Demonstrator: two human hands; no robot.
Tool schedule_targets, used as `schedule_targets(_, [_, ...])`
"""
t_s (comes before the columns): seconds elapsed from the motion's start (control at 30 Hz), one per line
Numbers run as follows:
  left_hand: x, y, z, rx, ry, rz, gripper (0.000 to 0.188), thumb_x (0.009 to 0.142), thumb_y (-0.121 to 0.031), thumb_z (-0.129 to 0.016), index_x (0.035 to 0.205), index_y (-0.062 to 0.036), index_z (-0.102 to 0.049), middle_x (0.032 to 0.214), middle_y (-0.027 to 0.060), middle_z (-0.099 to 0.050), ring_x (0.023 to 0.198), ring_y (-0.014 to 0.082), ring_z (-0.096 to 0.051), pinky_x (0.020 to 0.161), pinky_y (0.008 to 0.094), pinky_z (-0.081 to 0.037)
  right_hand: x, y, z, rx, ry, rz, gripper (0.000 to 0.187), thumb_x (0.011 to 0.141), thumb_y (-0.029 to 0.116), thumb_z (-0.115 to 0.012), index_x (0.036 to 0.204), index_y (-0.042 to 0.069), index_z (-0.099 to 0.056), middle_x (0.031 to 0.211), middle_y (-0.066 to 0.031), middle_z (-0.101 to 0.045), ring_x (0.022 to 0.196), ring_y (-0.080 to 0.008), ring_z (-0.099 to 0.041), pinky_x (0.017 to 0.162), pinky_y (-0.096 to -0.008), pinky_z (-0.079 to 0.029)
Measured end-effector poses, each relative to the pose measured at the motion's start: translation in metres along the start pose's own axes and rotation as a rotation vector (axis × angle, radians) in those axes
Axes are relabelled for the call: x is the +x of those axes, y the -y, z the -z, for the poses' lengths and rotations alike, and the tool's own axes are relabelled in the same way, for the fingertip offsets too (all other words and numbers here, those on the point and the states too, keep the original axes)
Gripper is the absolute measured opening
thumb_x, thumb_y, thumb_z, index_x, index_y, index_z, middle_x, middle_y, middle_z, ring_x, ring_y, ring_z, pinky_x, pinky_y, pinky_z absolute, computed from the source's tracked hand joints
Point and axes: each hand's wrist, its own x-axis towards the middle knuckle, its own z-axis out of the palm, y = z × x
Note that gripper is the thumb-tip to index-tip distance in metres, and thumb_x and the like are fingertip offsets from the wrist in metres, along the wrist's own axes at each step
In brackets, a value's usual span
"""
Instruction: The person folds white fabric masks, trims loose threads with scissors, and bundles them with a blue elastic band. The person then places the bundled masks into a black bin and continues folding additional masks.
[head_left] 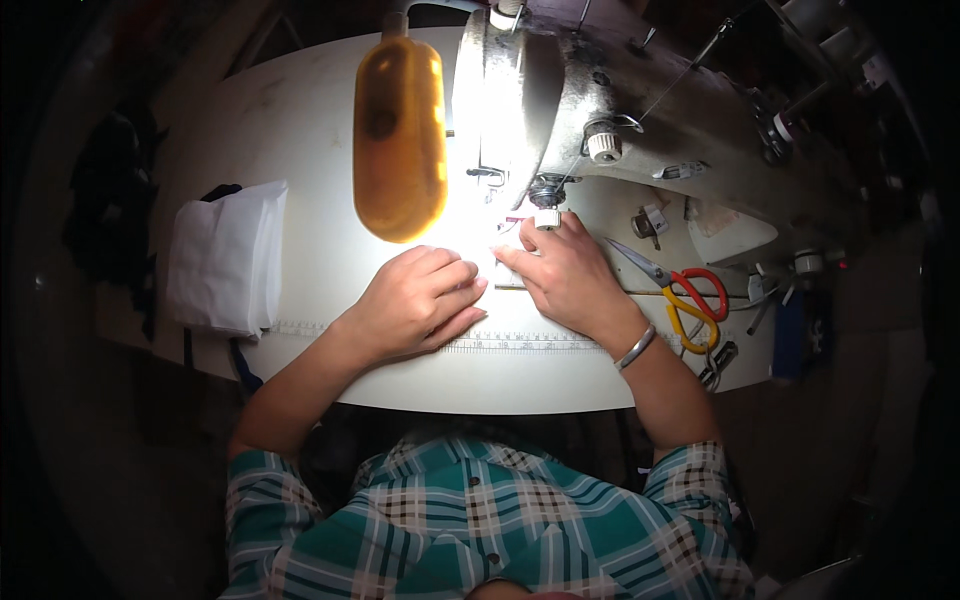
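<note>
Under the head of a sewing machine [545,85], both hands rest close together on the white table, beside the brightly lit needle area. My left hand [420,300] lies to the left of it with the fingers curled and pressed together. Across from it, my right hand [565,272] is bent with its thumb and index finger brought near the presser foot. A small dark red bit [513,219] shows by the right fingertips. Glare washes out whatever lies between the fingers, so I cannot make out what they hold.
An amber lamp shade [400,140] hangs above my left hand. Folded white cloth [225,262] sits at the left. Scissors with red and yellow handles [692,305] lie right of my right hand. A measuring scale [520,342] runs along the table's front.
</note>
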Motion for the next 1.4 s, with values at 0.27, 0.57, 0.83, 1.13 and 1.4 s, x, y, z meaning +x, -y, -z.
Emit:
schedule_targets(0.27, [0.003, 0.004, 0.0, 0.018, -0.003, 0.052, 0.028, 0.076, -0.015, -0.074, 0.099, -0.0002, -0.068, 0.095, 0.0082, -0.061, 0.086, 0.0247, -0.058, 0.075, 0.0359, -0.047, 0.003, -0.001, 0.002, 0.015, 0.007, 0.001, 0.026, 0.081, 0.005, -0.062, 0.104, 0.013, -0.071, 0.088, -0.0059, -0.054, 0.077, -0.0248, -0.056, 0.084, -0.0395, -0.042])
schedule_targets(0.57, [0.003, 0.01, -0.005, 0.052, 0.027, 0.108, 0.032, 0.078, -0.019, -0.074, 0.103, -0.0008, -0.067, 0.103, 0.0089, -0.061, 0.096, 0.0267, -0.058, 0.085, 0.0382, -0.046, 0.001, 0.001, 0.001, -0.002, -0.006, 0.017, 0.025, 0.08, 0.006, -0.063, 0.103, 0.012, -0.071, 0.086, -0.005, -0.055, 0.08, -0.0237, -0.055, 0.081, -0.0365, -0.043])
schedule_targets(0.83, [0.007, 0.017, -0.007, 0.079, 0.03, 0.131, 0.032, 0.079, -0.022, -0.072, 0.103, -0.0012, -0.066, 0.107, 0.0096, -0.061, 0.099, 0.0272, -0.057, 0.087, 0.0394, -0.045, 0.005, 0.004, 0.002, -0.089, -0.027, 0.034, 0.024, 0.08, 0.005, -0.061, 0.101, 0.009, -0.071, 0.079, -0.0034, -0.058, 0.08, -0.0207, -0.053, 0.081, -0.033, -0.042])
schedule_targets(1.13, [0.008, 0.022, -0.007, 0.158, 0.003, 0.141, 0.036, 0.083, -0.026, -0.068, 0.108, -0.0008, -0.063, 0.113, 0.0113, -0.06, 0.104, 0.028, -0.056, 0.09, 0.0402, -0.044, 0.007, 0.006, -0.001, -0.136, -0.042, -0.002, 0.025, 0.081, 0.005, -0.06, 0.104, 0.008, -0.07, 0.079, -0.0026, -0.061, 0.079, -0.02, -0.052, 0.083, -0.0328, -0.041])
schedule_targets(1.4, [0.012, 0.024, -0.009, 0.152, 0.041, 0.23, 0.038, 0.085, -0.028, -0.067, 0.108, 0.0006, -0.061, 0.116, 0.0132, -0.059, 0.107, 0.0305, -0.055, 0.092, 0.0397, -0.044, 0.006, 0.006, -0.002, -0.164, 0.005, -0.032, 0.029, 0.082, 0.007, -0.06, 0.11, 0.008, -0.068, 0.079, -0.0032, -0.061, 0.08, -0.0204, -0.052, 0.087, -0.0333, -0.039])
